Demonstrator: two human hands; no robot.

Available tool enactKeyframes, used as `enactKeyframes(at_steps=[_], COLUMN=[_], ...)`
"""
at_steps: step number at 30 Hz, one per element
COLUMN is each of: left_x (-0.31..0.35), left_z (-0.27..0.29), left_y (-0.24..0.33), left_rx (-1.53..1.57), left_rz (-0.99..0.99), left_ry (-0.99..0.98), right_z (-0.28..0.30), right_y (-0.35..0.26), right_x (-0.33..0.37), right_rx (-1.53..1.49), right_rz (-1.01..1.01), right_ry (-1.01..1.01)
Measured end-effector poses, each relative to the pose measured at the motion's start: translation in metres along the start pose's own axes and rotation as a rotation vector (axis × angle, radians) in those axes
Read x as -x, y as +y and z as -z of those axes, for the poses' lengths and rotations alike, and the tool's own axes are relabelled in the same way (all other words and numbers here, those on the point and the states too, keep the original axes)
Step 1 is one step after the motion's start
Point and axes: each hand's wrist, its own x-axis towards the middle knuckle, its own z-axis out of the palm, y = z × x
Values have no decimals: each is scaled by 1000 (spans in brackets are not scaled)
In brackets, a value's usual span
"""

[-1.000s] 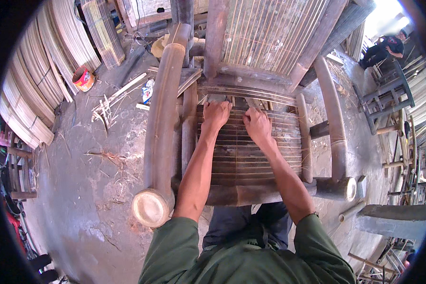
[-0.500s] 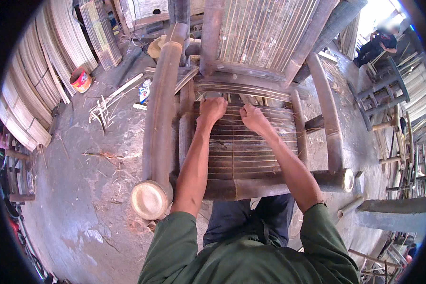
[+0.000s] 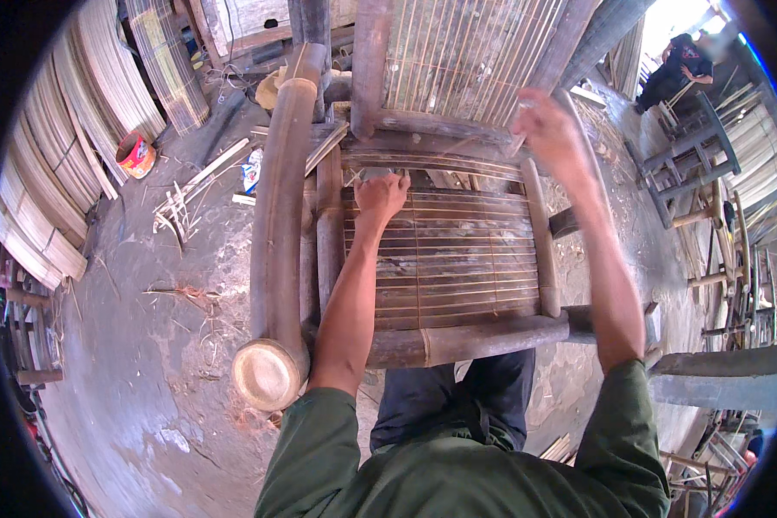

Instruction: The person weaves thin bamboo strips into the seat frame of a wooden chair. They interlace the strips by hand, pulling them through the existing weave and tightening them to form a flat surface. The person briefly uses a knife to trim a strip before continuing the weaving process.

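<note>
Apparently lacing the seat (image 3: 457, 312): left hand (image 3: 380, 197), fingers curled in at the slats (image 3: 470, 211), hold hidden; right hand (image 3: 551, 134) raised, blurred, opening and hold unclear; next move likely needs steady tension.

From my end I count, bare, 1 L hand (image 3: 381, 197) + 1 R hand (image 3: 547, 129), so 2 tot. Mid: 1 dark-brown bamboo chair (image 3: 479, 338) w/ 1 slatted bamboo seat (image 3: 457, 237), 1 slatted bamboo backrest (image 3: 457, 60) on the far side, 2 thick brown bamboo armrests (image 3: 278, 198), the R one partly hidden from me. Far L: 1 round red-and-yellow bucket (image 3: 135, 155), 1 small blue-and-white packet (image 3: 251, 171). Far R: 1 person in dark clothes (image 3: 678, 73), 1 dark grey-blue wooden frame (image 3: 704, 164). Near: 2 dark-green fabric sleeves (image 3: 315, 445), 2 dark trouser legs (image 3: 416, 401). Pale flat strips (image 3: 34, 207), far L: many, can't get exact no.
</note>
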Motion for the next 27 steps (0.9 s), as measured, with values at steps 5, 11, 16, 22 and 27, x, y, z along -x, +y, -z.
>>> enactKeyframes(at_steps=[5, 11, 16, 22, 27], left_x=[-6, 0, -2, -11, -18], left_z=[-13, -13, -19, -3, 13], left_y=[-3, 6, -5, 6, -31], left_rx=[-14, -45, 82, 376, 1332], left_rz=[-20, 2, 2, 45, 143], left_ry=[132, 143, 166, 123, -176], right_z=[-173, -203, -188, -190, -179], right_y=[2, -17, -34, -17, -40], right_x=[16, 15, 16, 22, 49], right_rx=[398, -597, -1203, -1105, -1140], right_rz=[-169, -655, -1142, -1107, -823], right_ry=[-464, -610, -795, -734, -620])
